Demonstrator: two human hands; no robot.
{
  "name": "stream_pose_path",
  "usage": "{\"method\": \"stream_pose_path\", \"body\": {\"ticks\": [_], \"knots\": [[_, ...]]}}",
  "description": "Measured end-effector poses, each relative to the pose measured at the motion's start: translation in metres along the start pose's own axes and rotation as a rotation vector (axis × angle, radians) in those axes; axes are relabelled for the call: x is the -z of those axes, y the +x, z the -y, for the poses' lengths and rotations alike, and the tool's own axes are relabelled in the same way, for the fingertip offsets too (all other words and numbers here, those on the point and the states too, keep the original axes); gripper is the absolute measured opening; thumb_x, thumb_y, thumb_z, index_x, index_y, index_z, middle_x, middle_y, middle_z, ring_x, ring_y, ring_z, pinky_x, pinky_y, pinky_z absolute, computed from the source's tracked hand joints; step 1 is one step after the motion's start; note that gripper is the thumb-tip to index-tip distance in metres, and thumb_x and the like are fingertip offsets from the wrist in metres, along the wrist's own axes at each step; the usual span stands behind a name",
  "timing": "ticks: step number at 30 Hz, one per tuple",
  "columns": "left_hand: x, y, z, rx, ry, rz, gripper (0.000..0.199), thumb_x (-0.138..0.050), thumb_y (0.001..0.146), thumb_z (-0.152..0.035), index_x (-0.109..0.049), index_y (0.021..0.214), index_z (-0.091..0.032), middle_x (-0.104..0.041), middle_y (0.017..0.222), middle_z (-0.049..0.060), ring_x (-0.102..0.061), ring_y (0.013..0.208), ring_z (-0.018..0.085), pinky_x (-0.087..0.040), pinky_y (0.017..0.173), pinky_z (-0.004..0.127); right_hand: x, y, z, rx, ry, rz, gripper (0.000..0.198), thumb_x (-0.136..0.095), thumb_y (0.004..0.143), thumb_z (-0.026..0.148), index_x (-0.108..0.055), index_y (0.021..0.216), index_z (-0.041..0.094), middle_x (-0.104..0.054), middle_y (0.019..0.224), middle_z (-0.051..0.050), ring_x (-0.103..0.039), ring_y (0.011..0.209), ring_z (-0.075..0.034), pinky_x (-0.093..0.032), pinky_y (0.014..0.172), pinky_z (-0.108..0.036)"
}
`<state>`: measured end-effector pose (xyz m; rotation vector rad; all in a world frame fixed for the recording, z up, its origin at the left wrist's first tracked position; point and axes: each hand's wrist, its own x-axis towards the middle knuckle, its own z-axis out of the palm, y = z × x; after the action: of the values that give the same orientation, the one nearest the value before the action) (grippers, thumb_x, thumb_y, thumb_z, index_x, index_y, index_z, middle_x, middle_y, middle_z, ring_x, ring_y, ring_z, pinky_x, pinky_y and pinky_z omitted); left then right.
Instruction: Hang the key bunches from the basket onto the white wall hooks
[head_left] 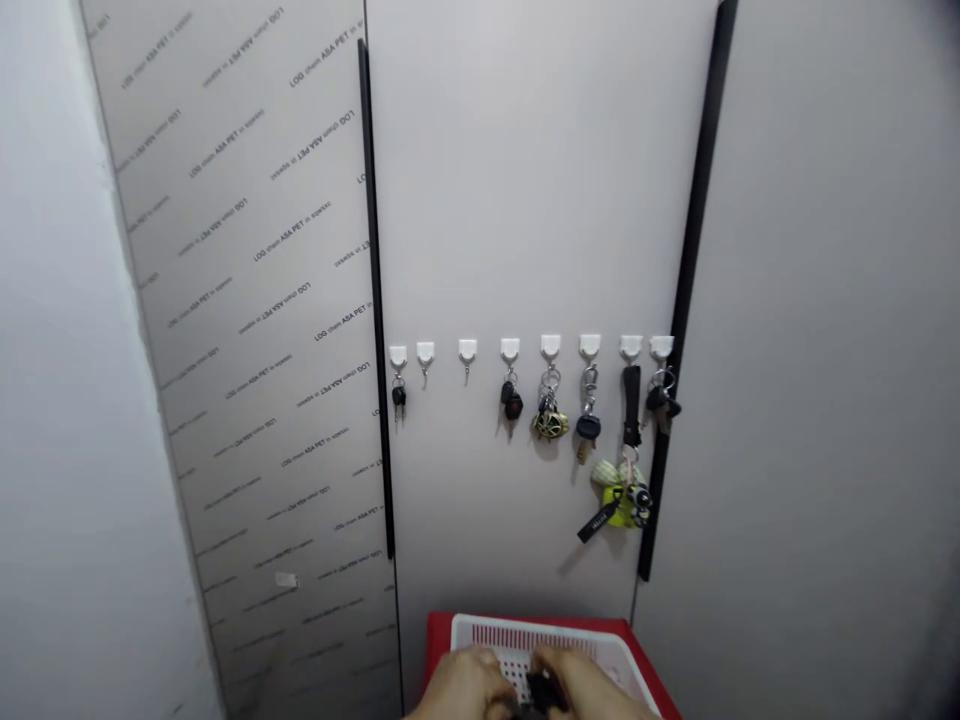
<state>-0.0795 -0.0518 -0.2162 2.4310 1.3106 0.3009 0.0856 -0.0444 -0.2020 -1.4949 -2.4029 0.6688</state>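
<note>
At the bottom edge, my left hand [466, 684] and my right hand [589, 686] are close together over a white plastic basket [622, 665]. The fingers of both are curled. Between them is a small black object [546, 690], gripped by my right hand; its kind is not clear, as the fingers and the frame edge hide part of it. Left-hand fingertips are pressed together near a dark shape low in the frame, and I cannot make out what they hold. The basket has a slotted wall and a perforated bottom, and stands on a red surface [439, 632].
Several white hooks [550, 345] run in a row across a pale panel [525, 200]. Key bunches hang from most, including a gold-coloured one [551, 424] and a black strap [631, 405] with a yellow-green charm [619, 508]. Two hooks carry no keys. Black strips [694, 230] edge the panel.
</note>
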Motion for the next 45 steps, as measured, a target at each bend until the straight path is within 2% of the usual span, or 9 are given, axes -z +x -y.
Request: {"method": "stream_pose_path", "body": {"ticks": [3, 5, 10, 12, 22, 31, 36, 41, 45], "knots": [[0.012, -0.005, 0.007, -0.001, -0.001, -0.02, 0.028, -0.05, 0.059, -0.016, -0.055, 0.085, -0.025, -0.057, 0.085, 0.0, -0.048, 0.079, 0.014, -0.037, 0.067, 0.021, 0.004, 0.003, 0.003, -0.01, -0.008, 0.076, 0.027, -0.04, 0.05, 0.011, -0.055, 0.07, 0.02, -0.052, 0.057, 0.002, -0.044, 0.051, -0.01, -0.029, 0.045, -0.019], [0.043, -0.009, 0.011, 0.017, -0.036, -0.225, 0.034, -0.049, 0.059, -0.014, -0.051, 0.091, -0.022, -0.054, 0.091, 0.002, -0.047, 0.083, 0.014, -0.037, 0.073, 0.023, 0.022, 0.01, 0.013, 0.054, 0.002, 0.009, 0.025, -0.04, 0.053, 0.012, -0.055, 0.072, 0.018, -0.053, 0.058, 0.001, -0.045, 0.052, -0.01, -0.031, 0.047, -0.019], [0.161, -0.002, 0.021, 0.225, -0.007, -1.06, 0.032, -0.042, 0.066, -0.021, -0.042, 0.097, -0.017, -0.05, 0.088, 0.006, -0.049, 0.074, 0.015, -0.04, 0.066, 0.028, 0.111, 0.044, 0.063, 0.259, 0.056, -0.629, 0.027, -0.041, 0.065, 0.023, -0.046, 0.089, 0.013, -0.053, 0.08, -0.006, -0.048, 0.069, -0.013, -0.036, 0.065, -0.024], [0.195, 0.006, 0.021, 0.277, 0.1, -1.185, 0.039, -0.045, 0.065, -0.025, -0.037, 0.102, -0.017, -0.046, 0.096, 0.008, -0.048, 0.079, 0.017, -0.04, 0.065, 0.03, 0.143, 0.059, 0.083, 0.292, -0.005, -0.881, 0.028, -0.042, 0.066, 0.026, -0.044, 0.091, 0.014, -0.05, 0.087, -0.007, -0.047, 0.076, -0.014, -0.036, 0.068, -0.025], [0.231, 0.03, 0.022, 0.486, 0.317, -1.202, 0.032, -0.04, 0.067, -0.024, -0.039, 0.098, -0.018, -0.057, 0.075, 0.009, -0.054, 0.063, 0.022, -0.039, 0.053, 0.032, 0.175, 0.098, 0.103, 0.103, -0.356, -1.051, 0.02, -0.042, 0.065, 0.025, -0.044, 0.084, 0.018, -0.047, 0.08, -0.006, -0.045, 0.07, -0.017, -0.035, 0.056, -0.027], [0.281, 0.008, 0.005, 0.063, 0.319, -1.326, 0.026, -0.041, 0.064, -0.015, -0.048, 0.089, -0.017, -0.056, 0.086, 0.005, -0.051, 0.078, 0.016, -0.038, 0.069, 0.028, 0.225, 0.093, 0.131, 0.44, -0.097, -1.207, 0.02, -0.042, 0.063, 0.02, -0.048, 0.081, 0.015, -0.049, 0.079, -0.004, -0.043, 0.071, -0.013, -0.034, 0.069, -0.026], [0.229, 0.019, -0.014, -0.113, 0.063, -1.069, 0.025, -0.041, 0.063, -0.012, -0.049, 0.087, -0.016, -0.056, 0.085, 0.003, -0.051, 0.077, 0.013, -0.04, 0.071, 0.026, 0.198, 0.071, 0.127, 0.489, -0.059, -0.962, 0.017, -0.044, 0.062, 0.02, -0.049, 0.078, 0.015, -0.049, 0.072, -0.002, -0.043, 0.062, -0.011, -0.035, 0.061, -0.023], [0.102, 0.022, -0.017, -0.093, -0.125, -0.567, 0.029, -0.038, 0.063, -0.01, -0.05, 0.087, -0.018, -0.056, 0.086, 0.003, -0.05, 0.079, 0.012, -0.038, 0.072, 0.023, 0.093, 0.034, 0.06, 0.313, -0.041, -0.431, 0.013, -0.043, 0.058, 0.014, -0.049, 0.069, 0.016, -0.049, 0.067, -0.001, -0.043, 0.061, -0.01, -0.033, 0.056, -0.021], [0.024, 0.017, -0.013, 0.06, -0.136, -0.266, 0.037, -0.038, 0.057, -0.008, -0.049, 0.09, -0.02, -0.056, 0.092, 0.002, -0.049, 0.083, 0.014, -0.036, 0.075, 0.025, 0.021, 0.006, 0.005, 0.096, -0.012, -0.232, 0.017, -0.041, 0.053, 0.011, -0.05, 0.067, 0.016, -0.05, 0.068, -0.001, -0.043, 0.062, -0.011, -0.032, 0.057, -0.021]]}}
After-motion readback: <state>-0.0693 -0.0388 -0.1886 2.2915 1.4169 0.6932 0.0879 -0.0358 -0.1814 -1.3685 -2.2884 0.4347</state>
